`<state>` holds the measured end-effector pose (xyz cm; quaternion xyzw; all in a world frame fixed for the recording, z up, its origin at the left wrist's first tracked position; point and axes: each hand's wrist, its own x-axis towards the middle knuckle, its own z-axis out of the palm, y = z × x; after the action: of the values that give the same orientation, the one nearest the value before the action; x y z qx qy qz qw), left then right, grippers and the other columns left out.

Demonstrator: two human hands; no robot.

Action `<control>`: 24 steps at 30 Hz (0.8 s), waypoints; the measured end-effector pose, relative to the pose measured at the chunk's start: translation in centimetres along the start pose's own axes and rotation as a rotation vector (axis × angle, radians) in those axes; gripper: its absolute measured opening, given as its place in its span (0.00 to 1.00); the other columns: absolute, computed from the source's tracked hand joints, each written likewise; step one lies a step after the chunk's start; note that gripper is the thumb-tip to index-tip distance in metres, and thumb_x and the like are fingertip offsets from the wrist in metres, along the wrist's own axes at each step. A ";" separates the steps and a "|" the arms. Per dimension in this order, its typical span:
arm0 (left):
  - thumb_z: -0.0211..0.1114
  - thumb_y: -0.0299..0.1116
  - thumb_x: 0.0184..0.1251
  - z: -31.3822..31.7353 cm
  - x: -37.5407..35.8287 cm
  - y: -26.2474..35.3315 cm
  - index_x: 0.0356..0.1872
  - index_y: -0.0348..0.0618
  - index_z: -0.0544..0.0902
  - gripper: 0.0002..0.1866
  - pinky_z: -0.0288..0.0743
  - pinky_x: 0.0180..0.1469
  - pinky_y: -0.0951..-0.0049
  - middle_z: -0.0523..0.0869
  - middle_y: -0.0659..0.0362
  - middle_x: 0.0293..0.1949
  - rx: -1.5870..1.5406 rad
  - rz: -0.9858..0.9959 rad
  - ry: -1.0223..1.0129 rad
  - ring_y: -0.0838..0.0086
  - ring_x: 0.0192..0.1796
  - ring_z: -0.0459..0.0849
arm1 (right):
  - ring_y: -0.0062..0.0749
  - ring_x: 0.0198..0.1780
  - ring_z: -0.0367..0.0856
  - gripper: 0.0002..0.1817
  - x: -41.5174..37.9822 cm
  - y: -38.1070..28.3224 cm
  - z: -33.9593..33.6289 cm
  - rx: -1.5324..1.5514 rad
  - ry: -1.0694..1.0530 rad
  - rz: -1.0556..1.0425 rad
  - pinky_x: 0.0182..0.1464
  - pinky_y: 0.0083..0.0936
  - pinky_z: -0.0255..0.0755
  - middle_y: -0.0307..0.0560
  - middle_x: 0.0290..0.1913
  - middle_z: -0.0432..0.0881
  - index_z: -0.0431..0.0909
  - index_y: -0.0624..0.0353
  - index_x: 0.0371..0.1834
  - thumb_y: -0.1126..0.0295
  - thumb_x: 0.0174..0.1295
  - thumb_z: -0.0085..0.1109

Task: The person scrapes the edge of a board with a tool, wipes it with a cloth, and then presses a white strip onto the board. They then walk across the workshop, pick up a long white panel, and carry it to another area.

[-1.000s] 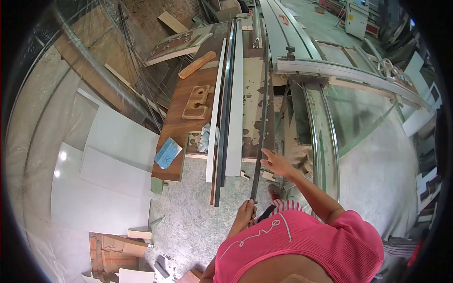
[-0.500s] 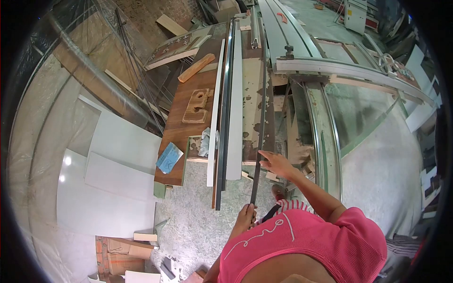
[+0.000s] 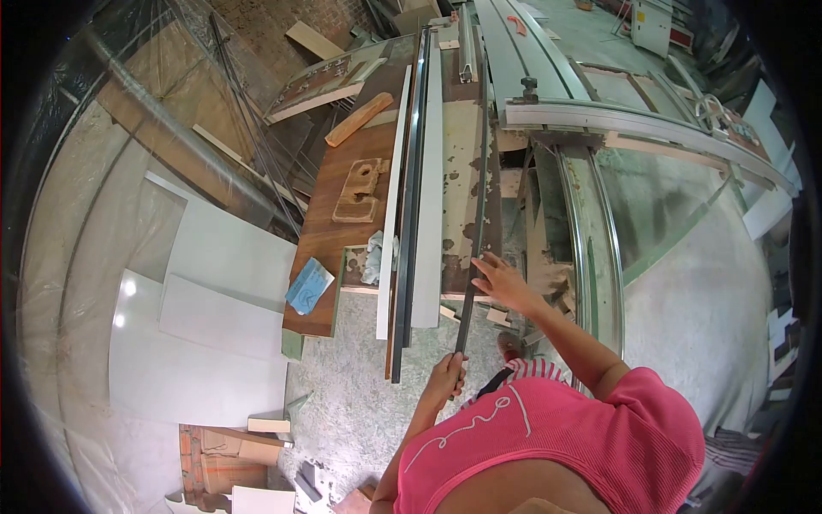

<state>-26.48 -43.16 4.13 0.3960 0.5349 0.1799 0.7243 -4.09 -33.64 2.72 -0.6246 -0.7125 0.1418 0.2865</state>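
A long, thin dark strip [image 3: 465, 324] runs from near my body up along the right side of the workbench. My left hand [image 3: 443, 378] is closed around its near end. Farther up, my right hand [image 3: 507, 285] touches the strip with fingers apart and stretched over it, not wrapped round it. To the left on the bench lie a white strip [image 3: 425, 291], a dark metal-like profile [image 3: 402, 317] and a narrower white strip [image 3: 384, 300], all lengthwise and overhanging the near edge.
The brown bench [image 3: 330, 231] carries a blue packet [image 3: 309, 286], a crumpled white cloth [image 3: 372, 259], a wooden piece with cut-outs [image 3: 360, 190] and a wood block [image 3: 359, 120]. At right stands a sliding saw rail [image 3: 591, 248]. White panels [image 3: 197, 351] lean at left.
Both hands have shifted slightly forward, away from my body. The left still grips the dark strip's near end, and the right hand's fingers are more spread on it.
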 end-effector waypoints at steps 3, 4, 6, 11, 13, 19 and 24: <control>0.47 0.44 0.68 0.7 1.3 0.7 0.42 0.39 0.71 0.17 0.55 0.14 0.83 0.66 0.65 0.18 0.019 0.007 0.002 0.84 0.16 0.62 | 0.52 0.59 0.64 0.25 0.9 2.0 1.0 -0.048 0.047 -0.001 0.54 0.47 0.62 0.57 0.59 0.63 0.65 0.54 0.56 0.57 0.57 0.53; 0.47 0.44 0.68 0.8 1.7 0.9 0.42 0.39 0.71 0.17 0.55 0.14 0.83 0.66 0.65 0.18 0.034 0.015 -0.008 0.84 0.16 0.63 | 0.52 0.59 0.64 0.25 1.1 2.0 0.7 -0.045 0.048 -0.001 0.54 0.47 0.62 0.57 0.59 0.63 0.65 0.54 0.56 0.57 0.57 0.53; 0.47 0.44 0.68 1.0 2.4 1.3 0.42 0.38 0.71 0.17 0.55 0.14 0.83 0.66 0.65 0.18 0.051 0.023 -0.015 0.84 0.16 0.63 | 0.51 0.60 0.63 0.24 1.4 2.1 0.2 -0.006 0.020 0.047 0.54 0.50 0.61 0.56 0.60 0.62 0.66 0.53 0.55 0.57 0.56 0.53; 0.46 0.47 0.68 1.2 4.6 2.2 0.44 0.37 0.69 0.20 0.57 0.15 0.83 0.66 0.64 0.21 0.093 0.038 -0.046 0.83 0.17 0.63 | 0.48 0.64 0.56 0.24 1.5 1.0 -1.4 -0.108 -0.035 -0.210 0.57 0.54 0.55 0.47 0.62 0.62 0.68 0.45 0.54 0.53 0.54 0.55; 0.46 0.46 0.68 1.3 5.5 2.6 0.44 0.37 0.69 0.20 0.57 0.15 0.83 0.66 0.64 0.21 0.084 0.038 -0.057 0.83 0.17 0.63 | 0.47 0.66 0.54 0.24 1.5 0.5 -2.0 -0.107 -0.096 -0.375 0.59 0.55 0.52 0.43 0.62 0.62 0.69 0.42 0.54 0.51 0.53 0.55; 0.44 0.45 0.69 1.8 8.2 3.2 0.43 0.38 0.69 0.18 0.57 0.15 0.83 0.66 0.64 0.21 0.043 0.039 -0.075 0.83 0.17 0.63 | 0.36 0.68 0.50 0.24 2.5 1.2 -1.6 -0.133 -0.359 -0.571 0.65 0.51 0.42 0.35 0.60 0.65 0.74 0.37 0.51 0.48 0.48 0.58; 0.44 0.45 0.69 2.2 9.9 3.0 0.43 0.38 0.70 0.18 0.59 0.16 0.82 0.67 0.64 0.20 0.029 0.048 -0.073 0.82 0.17 0.65 | 0.37 0.66 0.55 0.21 3.8 2.8 -1.1 -0.132 -0.463 -0.672 0.64 0.49 0.44 0.36 0.53 0.70 0.77 0.39 0.45 0.49 0.45 0.59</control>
<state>-20.41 -35.40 0.40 0.4255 0.5011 0.1749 0.7330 -1.35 -29.63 2.90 -0.3258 -0.9300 0.1312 0.1083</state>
